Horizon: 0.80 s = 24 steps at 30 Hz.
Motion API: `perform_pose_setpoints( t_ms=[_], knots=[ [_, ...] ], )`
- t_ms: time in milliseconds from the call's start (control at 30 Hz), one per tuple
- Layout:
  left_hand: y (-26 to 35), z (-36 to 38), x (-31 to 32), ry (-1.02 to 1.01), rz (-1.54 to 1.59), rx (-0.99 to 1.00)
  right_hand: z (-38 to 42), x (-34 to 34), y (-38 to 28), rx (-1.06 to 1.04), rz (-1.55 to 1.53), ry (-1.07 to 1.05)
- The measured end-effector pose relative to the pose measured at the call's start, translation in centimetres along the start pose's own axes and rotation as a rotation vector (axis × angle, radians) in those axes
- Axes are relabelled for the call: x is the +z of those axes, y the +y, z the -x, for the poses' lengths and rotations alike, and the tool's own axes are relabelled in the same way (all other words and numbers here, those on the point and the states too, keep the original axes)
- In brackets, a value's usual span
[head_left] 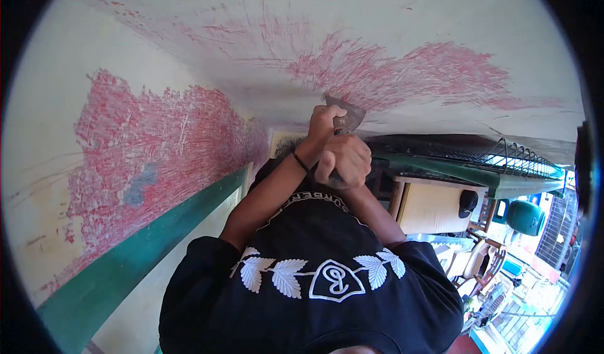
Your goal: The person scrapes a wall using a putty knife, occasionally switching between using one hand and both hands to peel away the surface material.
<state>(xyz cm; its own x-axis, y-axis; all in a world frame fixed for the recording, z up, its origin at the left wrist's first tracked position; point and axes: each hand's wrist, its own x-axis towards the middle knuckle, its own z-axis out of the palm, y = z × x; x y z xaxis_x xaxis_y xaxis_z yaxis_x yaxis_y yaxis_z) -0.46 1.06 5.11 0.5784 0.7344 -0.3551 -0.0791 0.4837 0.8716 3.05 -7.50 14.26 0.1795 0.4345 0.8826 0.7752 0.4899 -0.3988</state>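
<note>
A metal scraper (pixel 350 115) presses its blade against a white painted surface (pixel 390 14) overhead, at the edge of a scraped red patch (pixel 415 71). My left hand (pixel 323 125), with a dark band at the wrist, holds the scraper just behind the blade. My right hand (pixel 343 161) is closed around the handle below it, and the handle is mostly hidden in its fist. Both arms reach up from my black shirt with a white leaf print (pixel 314 278).
On the left, a wall (pixel 44 134) has a large scraped red area (pixel 157 146) above a green band (pixel 157 247). At right are a wire rack (pixel 503 156), a wooden cabinet (pixel 434 206), a green barrel (pixel 525 217) and cluttered furniture.
</note>
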Motion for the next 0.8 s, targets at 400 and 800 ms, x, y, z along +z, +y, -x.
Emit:
perform_pose_setpoints(
  t_ms=[400, 800],
  knots=[
    [-12.2, -5.3, -3.8, -0.142, 0.442, -0.314, 8.2, 0.5, 4.0, 0.656, 0.016, 0.198],
    [-10.7, 2.7, 1.4, 0.131, -0.519, 0.202, 12.5, -11.8, 1.5, 1.342, -0.833, 1.086]
  ],
)
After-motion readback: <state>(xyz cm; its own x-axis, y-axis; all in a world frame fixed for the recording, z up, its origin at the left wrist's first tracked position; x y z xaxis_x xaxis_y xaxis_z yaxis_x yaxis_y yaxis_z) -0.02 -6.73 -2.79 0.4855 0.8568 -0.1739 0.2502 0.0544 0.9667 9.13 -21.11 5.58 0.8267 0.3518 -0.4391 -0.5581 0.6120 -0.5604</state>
